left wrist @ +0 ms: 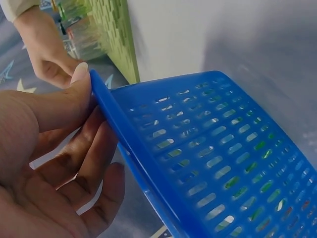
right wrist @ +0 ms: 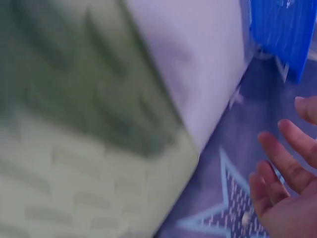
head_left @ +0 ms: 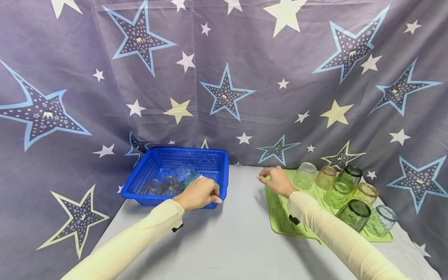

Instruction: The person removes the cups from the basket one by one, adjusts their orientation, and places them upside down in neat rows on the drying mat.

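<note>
The blue plastic basket (head_left: 224,165), with slotted walls, stands at the back left of the table. My left hand (head_left: 200,192) grips its rim at the front right; in the left wrist view the thumb lies on the rim and the fingers curl beneath it. Inside are several clear drinking glasses (head_left: 183,171), partly hidden by that hand. My right hand (head_left: 276,181) hovers by the back left corner of the green drying mat (head_left: 280,219) and holds nothing. Its fingers (right wrist: 285,171) are loosely spread in the right wrist view.
Several tinted and clear glasses stand upside down on the mat's right part, among them a clear glass (head_left: 305,175), a dark-rimmed glass (head_left: 353,216) and a blue-rimmed glass (head_left: 382,221). A star-patterned curtain (head_left: 227,128) hangs behind the white table (head_left: 238,241).
</note>
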Available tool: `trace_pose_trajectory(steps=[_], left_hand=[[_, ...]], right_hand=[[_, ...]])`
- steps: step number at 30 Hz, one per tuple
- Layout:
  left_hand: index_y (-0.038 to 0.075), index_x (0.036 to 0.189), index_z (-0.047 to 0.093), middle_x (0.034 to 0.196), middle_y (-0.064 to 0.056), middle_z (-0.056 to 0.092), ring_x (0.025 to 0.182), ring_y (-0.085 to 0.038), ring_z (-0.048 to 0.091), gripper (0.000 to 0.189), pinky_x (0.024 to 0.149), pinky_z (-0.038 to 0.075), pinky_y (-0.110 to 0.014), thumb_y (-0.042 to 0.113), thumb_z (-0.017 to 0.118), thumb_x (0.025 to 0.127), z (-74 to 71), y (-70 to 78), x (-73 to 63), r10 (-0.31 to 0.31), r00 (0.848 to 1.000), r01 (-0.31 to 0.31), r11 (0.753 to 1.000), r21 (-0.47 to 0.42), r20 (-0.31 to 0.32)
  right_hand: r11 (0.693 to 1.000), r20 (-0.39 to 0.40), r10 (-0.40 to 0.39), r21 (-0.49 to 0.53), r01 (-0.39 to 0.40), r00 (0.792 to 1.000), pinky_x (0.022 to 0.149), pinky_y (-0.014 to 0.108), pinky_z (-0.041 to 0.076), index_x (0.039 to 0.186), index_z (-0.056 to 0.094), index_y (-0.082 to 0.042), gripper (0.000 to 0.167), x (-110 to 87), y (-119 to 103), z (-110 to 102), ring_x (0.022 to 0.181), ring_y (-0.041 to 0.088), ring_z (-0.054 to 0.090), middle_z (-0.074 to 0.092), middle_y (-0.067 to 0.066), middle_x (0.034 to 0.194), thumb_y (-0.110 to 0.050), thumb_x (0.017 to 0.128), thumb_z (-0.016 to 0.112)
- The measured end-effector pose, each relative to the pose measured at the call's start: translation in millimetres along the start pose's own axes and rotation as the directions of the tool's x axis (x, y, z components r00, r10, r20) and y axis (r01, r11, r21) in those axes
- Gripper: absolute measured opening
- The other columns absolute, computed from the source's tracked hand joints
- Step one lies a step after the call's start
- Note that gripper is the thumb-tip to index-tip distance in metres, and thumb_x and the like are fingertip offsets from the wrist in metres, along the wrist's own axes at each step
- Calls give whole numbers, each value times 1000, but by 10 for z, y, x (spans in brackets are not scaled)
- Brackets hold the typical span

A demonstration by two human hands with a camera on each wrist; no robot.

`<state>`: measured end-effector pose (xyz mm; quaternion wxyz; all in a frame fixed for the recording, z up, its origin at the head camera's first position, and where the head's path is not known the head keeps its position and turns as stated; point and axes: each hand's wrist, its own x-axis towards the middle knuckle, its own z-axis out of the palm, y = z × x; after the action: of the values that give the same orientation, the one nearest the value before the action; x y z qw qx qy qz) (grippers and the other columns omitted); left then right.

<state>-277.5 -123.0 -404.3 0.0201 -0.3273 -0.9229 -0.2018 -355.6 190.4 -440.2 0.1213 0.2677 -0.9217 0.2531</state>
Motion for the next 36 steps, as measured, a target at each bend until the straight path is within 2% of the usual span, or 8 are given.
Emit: trace_pose_trajectory(steps=[4,8,12,15,19,21,29,36], left_hand=[[16,80,77,76,8,71,62,-2,60,12,60,53,-24,21,82,90,-7,-3,-5,-9,1000,9,1000,-2,-7],[15,82,78,77,7,72,63,-1,61,11,60,54,-24,21,81,90,-13,-24,2,-5,1000,5,1000,-7,-3],[14,84,79,77,5,72,60,-2,59,12,58,52,-23,20,78,93,-38,-67,13,-18,1000,18,1000,-1,2],[13,85,79,76,5,72,58,-3,57,13,56,51,-25,20,76,95,-83,-124,17,-37,999,37,999,17,-3],[13,86,79,78,5,72,61,-5,57,12,58,52,-27,21,78,94,-192,-289,17,-79,997,80,994,72,-23],[12,87,79,80,5,72,62,-6,59,11,59,53,-30,20,78,94,-273,-425,12,-105,994,109,989,99,-36],[12,83,77,78,3,71,71,-17,66,8,68,56,-45,13,83,87,-533,-1000,6,-198,975,213,960,181,-99],[9,88,77,80,-1,71,73,-22,68,8,68,57,-49,7,83,84,-667,-1335,-19,-232,967,253,928,275,-105]], right_hand=[[987,107,92,118,-105,990,90,43,52,106,77,-7,22,-17,-236,204,94,22,70,76,3,99,-25,101,67],[933,221,161,283,-221,962,86,42,55,107,77,-9,31,-52,-520,362,96,22,69,75,4,96,-36,105,62],[839,318,149,461,-289,936,87,49,56,107,76,-8,39,-94,-789,497,99,33,69,75,8,94,-43,105,58],[739,374,139,577,-347,917,86,53,56,105,76,-5,44,-129,-931,596,102,42,67,74,12,96,-45,105,58],[633,396,179,655,-413,901,85,52,56,104,74,1,47,-161,-1053,678,99,41,66,75,17,98,-45,103,62],[600,391,201,675,-429,898,84,51,56,104,73,3,48,-160,-1091,696,96,37,68,75,18,98,-45,101,64],[561,388,231,696,-448,892,81,49,57,101,73,1,44,-185,-1092,712,85,27,68,74,22,99,-42,101,66],[531,395,235,713,-458,888,87,55,55,106,72,5,50,-180,-1068,715,92,33,69,73,23,101,-43,99,68]])
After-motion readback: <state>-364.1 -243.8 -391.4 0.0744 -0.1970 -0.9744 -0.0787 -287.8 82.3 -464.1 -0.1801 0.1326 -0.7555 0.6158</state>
